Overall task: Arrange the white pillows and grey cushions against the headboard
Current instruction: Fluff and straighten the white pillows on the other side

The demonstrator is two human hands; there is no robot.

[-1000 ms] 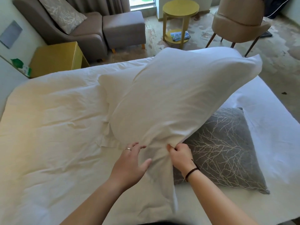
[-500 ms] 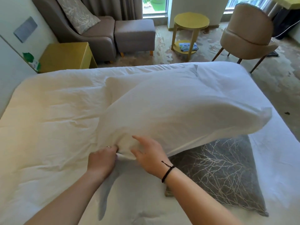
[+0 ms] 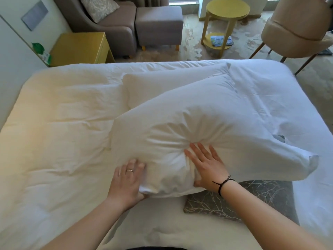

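The white pillow [image 3: 207, 130] lies on the bed [image 3: 63, 123], partly over a grey cushion [image 3: 252, 201]. The left hand [image 3: 126, 179] grips its near corner; the right hand [image 3: 207, 168] presses flat, fingers straight. She should probably lift it with both hands, so the cushion is not dragged.
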